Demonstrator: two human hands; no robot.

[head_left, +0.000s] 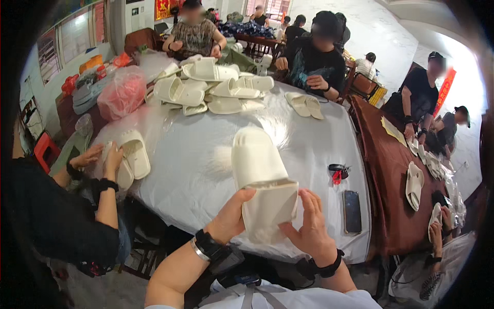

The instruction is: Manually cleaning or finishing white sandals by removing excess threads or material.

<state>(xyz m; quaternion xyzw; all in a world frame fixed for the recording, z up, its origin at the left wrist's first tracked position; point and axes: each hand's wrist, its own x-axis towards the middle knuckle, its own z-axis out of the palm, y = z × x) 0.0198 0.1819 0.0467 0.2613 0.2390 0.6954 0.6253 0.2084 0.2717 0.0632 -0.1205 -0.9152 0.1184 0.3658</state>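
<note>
The left hand [228, 219] and right hand [311, 229] gripped a cream foam slide slipper [262, 180] from both sides. A black phone [352, 211] lay just right on the grey plastic-covered table [195, 170].

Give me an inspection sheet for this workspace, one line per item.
Surface: table under a pale glossy sheet.
Job's things: cream slipper held upright at the near edge.
Clutter: slipper pile at the far side; phone and keys to the right; pink bag to the left.
Grippers: left hand and right hand both grip the slipper.
Cables: nothing seen.
Surroundings: other people seated around, handling slippers; brown table to the right.
</note>
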